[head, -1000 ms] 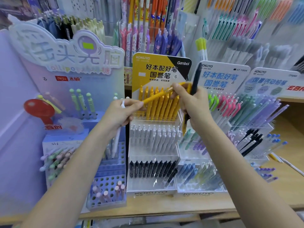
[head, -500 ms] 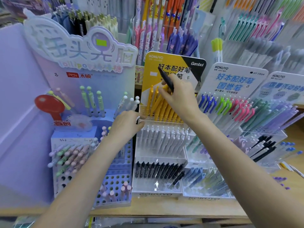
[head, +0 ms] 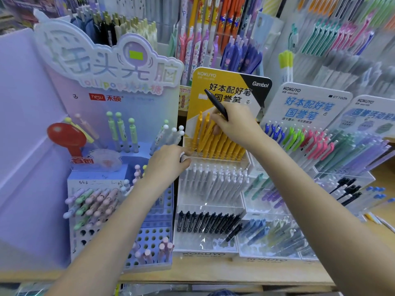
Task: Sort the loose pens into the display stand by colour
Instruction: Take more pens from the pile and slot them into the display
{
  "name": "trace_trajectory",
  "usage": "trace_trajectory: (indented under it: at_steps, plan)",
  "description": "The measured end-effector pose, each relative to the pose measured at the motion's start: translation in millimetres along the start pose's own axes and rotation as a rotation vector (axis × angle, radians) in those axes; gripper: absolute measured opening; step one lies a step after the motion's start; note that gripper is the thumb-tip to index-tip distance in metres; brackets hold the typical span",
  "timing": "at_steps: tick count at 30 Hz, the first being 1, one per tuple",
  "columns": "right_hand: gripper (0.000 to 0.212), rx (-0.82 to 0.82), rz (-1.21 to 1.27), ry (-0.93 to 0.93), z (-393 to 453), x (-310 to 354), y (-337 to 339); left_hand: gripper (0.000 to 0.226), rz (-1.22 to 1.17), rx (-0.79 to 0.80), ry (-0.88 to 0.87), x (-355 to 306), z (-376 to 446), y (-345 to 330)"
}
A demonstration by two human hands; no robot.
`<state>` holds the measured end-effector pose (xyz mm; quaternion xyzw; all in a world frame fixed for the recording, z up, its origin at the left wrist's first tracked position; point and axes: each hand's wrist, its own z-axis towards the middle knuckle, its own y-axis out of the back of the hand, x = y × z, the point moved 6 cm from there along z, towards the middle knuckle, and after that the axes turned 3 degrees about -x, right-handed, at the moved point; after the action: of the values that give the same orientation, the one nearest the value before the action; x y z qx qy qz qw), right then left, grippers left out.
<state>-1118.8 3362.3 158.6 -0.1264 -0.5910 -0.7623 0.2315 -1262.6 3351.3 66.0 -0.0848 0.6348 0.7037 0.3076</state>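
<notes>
Black pen (head: pixel 216 104) held in the right hand (head: pixel 237 124), fingers curled round its lower end, barrel slanting up toward 11 o'clock across the yellow header card (head: pixel 224 90) of the clear display stand (head: pixel 210 201). Same hand's fingertips down among the yellow pens (head: pixel 215 142) in the stand's top tier. At 8 o'clock from that hand, the left hand (head: pixel 168 163), fingers curled round a small white thing at the top tier's left edge; what it is cannot be told. Below the yellow row, a tier of white pens (head: pixel 215 180); below that, toward 6 o'clock, a tier of black pens (head: pixel 209 223), one lying loose and tilted at its right end. At 9 o'clock, a lilac lollipop-pen stand (head: pixel 119 210) with a perforated block, pastel round-topped pens and a red lollipop shape (head: pixel 66 135). At 3 o'clock, more clear stands (head: pixel 320 167) with blue, green, pink, teal and purple pens under white header cards. All standing on a pale wooden shelf (head: pixel 213 272). Behind, at 12 o'clock, a shop wall (head: pixel 235 28) packed with hanging pens, blurred toward the upper right.
</notes>
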Motion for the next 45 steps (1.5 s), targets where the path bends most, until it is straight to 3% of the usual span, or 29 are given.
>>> trace_trajectory:
  at_steps: [5, 9, 13, 17, 21, 26, 30, 33, 35, 41, 43, 45]
  plan:
    - [0.006, -0.034, 0.045, -0.029, 7.7, -6.1, -3.3, 0.028, -0.001, -0.004, 0.001, 1.9, 0.8, -2.3]
    - [0.006, 0.043, -0.075, -0.021, 15.1, 0.5, -5.4, 0.027, -0.002, -0.008, 0.014, 1.6, 0.2, -3.2]
    - [0.014, -0.006, -0.198, -0.029, 15.4, 5.5, -5.4, 0.031, -0.056, 0.052, 0.023, -3.7, 2.4, 4.4]
    - [0.013, -0.166, 0.183, -0.053, -13.7, 8.0, 11.9, 0.023, -0.439, 0.140, 0.100, -11.4, 3.0, 14.6]
    - [0.016, 0.119, 0.507, -0.113, -51.7, 21.8, 6.6, 0.052, -0.753, 0.262, 0.095, -30.7, -12.5, 4.2]
    - [0.014, 0.220, 0.599, -0.121, -65.2, 20.8, 3.1, 0.076, -0.722, 0.251, -0.003, -48.9, -11.9, 3.1]
    - [0.005, 0.108, 0.585, -0.171, -65.4, 4.7, 12.1, 0.050, -0.806, 0.282, 0.008, -57.9, -16.1, 4.6]
    - [0.007, -0.060, 0.714, -0.317, -64.5, -27.5, 26.9, 0.022, -0.892, 0.208, 0.025, -44.0, -19.2, 10.2]
    - [0.010, -0.089, 0.759, -0.355, -66.5, -39.6, 31.3, 0.015, -0.950, 0.159, 0.049, -34.3, -21.9, 12.4]
    - [0.008, -0.075, 0.811, -0.354, -74.4, -45.2, 28.5, 0.015, -0.884, 0.135, -0.006, -42.1, -26.7, 7.2]
    - [0.008, -0.092, 0.740, -0.332, -78.4, -47.6, 32.6, 0.016, -0.527, 0.106, -0.078, -37.6, -26.7, 7.4]
    - [0.007, -0.084, 0.578, -0.250, -81.8, -43.1, 33.0, 0.031, -0.114, 0.073, -0.124, -24.9, -26.6, 4.5]
